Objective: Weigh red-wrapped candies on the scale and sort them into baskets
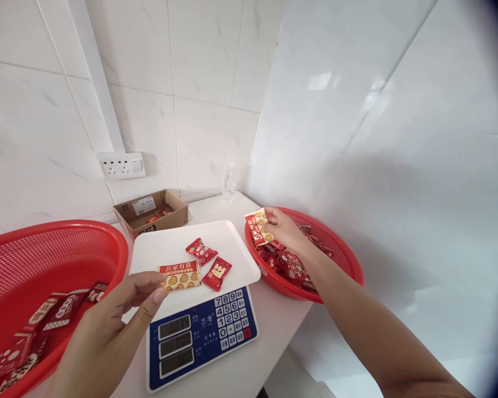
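Note:
My left hand (124,318) has thumb and forefinger closed on the left end of a red and gold biscuit packet (181,275) over the white scale tray (155,251). Whether that packet rests on the tray I cannot tell. Just beyond and beside it on the tray lie two small red snack packets, one printed (201,251) and one with gold characters (217,273). My right hand (284,226) grips another red and gold biscuit packet (258,226) above the left rim of the right red basket (351,260), which holds many red packets (292,265).
Below the tray is the scale's blue keypad and display panel (203,337). A larger red basket (116,249) with several packets stands at left. Behind are an open cardboard box (166,221) and a clear plastic bottle (229,185) by the wall, under a socket (122,165).

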A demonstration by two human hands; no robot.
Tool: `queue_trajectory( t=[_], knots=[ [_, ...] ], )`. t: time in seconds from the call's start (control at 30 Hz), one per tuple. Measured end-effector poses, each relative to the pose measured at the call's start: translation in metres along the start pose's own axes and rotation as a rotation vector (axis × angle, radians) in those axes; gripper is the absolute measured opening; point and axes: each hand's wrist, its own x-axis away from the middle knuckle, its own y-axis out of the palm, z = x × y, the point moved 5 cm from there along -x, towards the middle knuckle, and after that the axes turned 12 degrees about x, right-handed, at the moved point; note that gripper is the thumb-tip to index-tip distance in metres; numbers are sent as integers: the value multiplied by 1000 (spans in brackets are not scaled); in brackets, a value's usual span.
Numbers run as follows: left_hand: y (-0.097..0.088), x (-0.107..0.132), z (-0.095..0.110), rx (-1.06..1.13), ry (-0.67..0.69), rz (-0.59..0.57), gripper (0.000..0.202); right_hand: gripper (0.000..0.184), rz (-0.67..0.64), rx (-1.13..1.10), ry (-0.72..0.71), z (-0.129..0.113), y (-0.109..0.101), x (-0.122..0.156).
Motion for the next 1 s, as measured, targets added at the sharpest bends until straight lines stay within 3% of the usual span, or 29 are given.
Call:
queue_trajectory(
  t=[0.13,0.3,0.6,0.73,0.83,0.9,1.0],
  knots=[
    [7,4,11,-23,27,-6,42,52,-85,-184,-48,-34,3,33],
    [20,11,24,20,42,-70,39,55,-326,-467,-139,-72,29,73],
    [39,19,33,458,-46,-208,34,56,-646,-463,-289,-99,69,114],
    [40,19,30,427,-42,-279,27,50,-621,-272,-357,-95,77,127],
    [36,17,28,378,-16,-271,24,31,-587,-131,-363,-85,75,132],
    [24,13,28,389,52,-135,21,23,-459,-73,-330,-75,63,126],
    [0,9,30,499,185,160,21,29,-225,-136,-231,-57,35,110]
  ],
)
